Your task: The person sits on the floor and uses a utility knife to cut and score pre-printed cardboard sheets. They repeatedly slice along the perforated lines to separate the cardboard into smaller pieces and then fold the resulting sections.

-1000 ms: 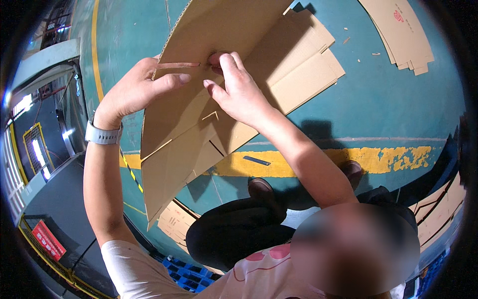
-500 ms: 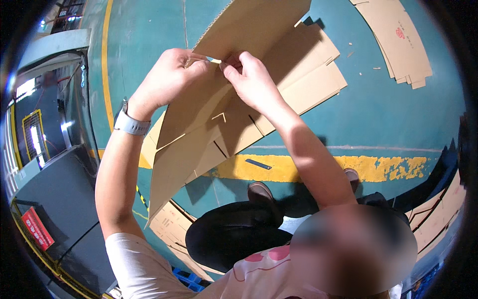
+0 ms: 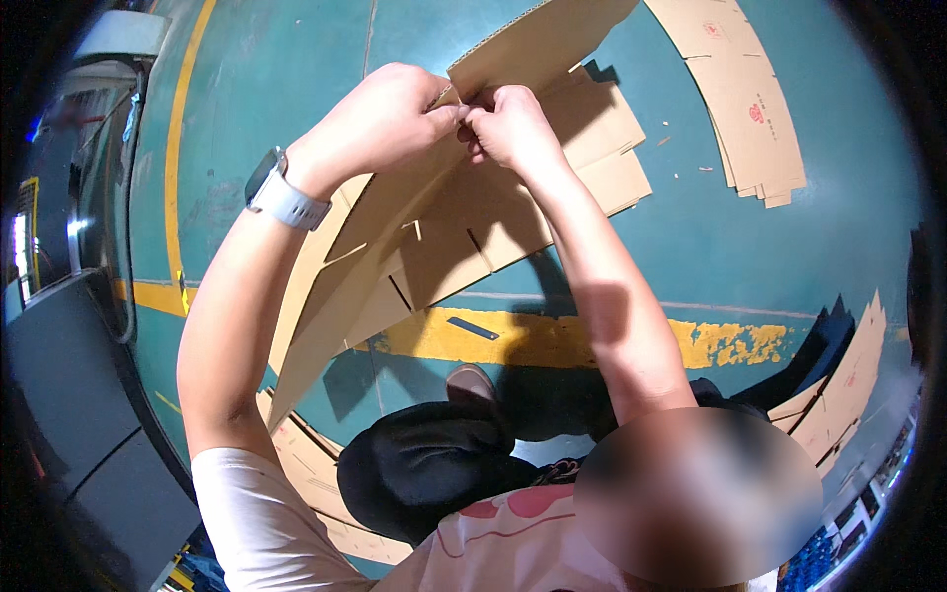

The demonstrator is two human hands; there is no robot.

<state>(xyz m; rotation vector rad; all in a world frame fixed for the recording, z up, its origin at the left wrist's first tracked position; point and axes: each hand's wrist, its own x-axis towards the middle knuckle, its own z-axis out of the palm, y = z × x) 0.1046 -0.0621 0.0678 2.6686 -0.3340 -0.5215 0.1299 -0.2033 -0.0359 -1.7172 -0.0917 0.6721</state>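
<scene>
1. The left hand (image 3: 380,123) and right hand (image 3: 508,128) meet, fingers pinched shut on the edge of a flat cardboard box blank (image 3: 434,247).
2. The blank hangs tilted above the teal floor (image 3: 691,247).
3. What the fingertips grip seems hidden.

Brown slotted cardboard sheet (image 3: 434,247) — held tilted, apparently part-folded.

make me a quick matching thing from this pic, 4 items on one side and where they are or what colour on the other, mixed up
1. watch
2. cardboard sheet
3. floor stripe
4. flat cardboard stack

a. yellow, worn
b. pinched by both hands
c. on the left wrist
d. lying on the green floor, upper right

Pairs: 1-c, 2-b, 3-a, 4-d
</scene>
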